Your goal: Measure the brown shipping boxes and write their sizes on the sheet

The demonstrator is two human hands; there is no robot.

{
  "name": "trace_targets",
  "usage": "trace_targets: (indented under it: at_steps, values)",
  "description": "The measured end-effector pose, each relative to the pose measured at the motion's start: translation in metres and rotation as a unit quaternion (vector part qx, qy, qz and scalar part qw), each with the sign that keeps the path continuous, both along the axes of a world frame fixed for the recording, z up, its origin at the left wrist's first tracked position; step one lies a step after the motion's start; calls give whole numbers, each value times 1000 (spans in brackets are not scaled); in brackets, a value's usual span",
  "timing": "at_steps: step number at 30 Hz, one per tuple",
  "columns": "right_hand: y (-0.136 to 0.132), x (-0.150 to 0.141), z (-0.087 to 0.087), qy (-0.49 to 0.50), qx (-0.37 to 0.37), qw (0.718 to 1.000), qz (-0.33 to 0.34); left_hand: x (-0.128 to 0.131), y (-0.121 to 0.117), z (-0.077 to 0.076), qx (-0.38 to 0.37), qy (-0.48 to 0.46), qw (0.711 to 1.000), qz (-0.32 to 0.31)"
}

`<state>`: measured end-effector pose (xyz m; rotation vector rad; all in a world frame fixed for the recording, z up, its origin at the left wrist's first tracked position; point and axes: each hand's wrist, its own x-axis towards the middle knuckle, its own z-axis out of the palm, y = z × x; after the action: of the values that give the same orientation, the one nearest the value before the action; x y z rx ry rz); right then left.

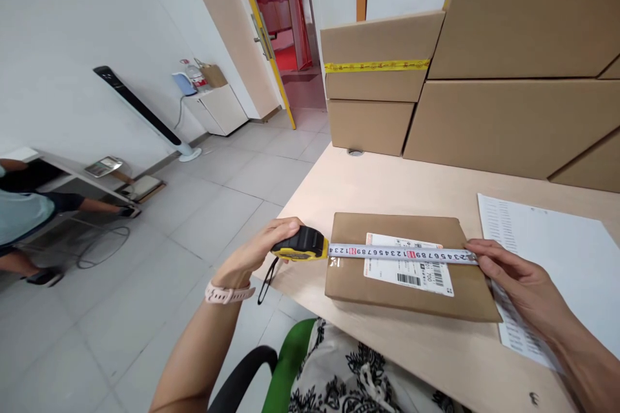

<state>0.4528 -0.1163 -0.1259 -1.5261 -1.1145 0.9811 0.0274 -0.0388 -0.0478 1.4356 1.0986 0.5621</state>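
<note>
My left hand (278,237) is wrapped round the black and yellow case of a tape measure (301,244), just beyond the left side of a cardboard box (349,287). The white blade (387,253) runs out across the top of the box, over a shipping label (409,277) with barcodes. At the right end of the box, my right hand (504,271) pinches the blade's tip between thumb and fingers. A black wrist strap (267,284) dangles from the case. The box lies flat on the pale wooden table (387,181).
Printed sheets (562,258) lie right of the box, partly under my right forearm. Large cartons (513,122) are stacked along the table's back. At far left a person (24,213) sits near a scale (104,166). A tower fan (140,106) stands by the wall.
</note>
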Motion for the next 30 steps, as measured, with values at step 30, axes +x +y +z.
trace_targets:
  at_steps: [30]
  values:
    - [0, -1, 1, 6, -8, 1000, 2, 2, -1, 2, 2, 5, 1000, -1]
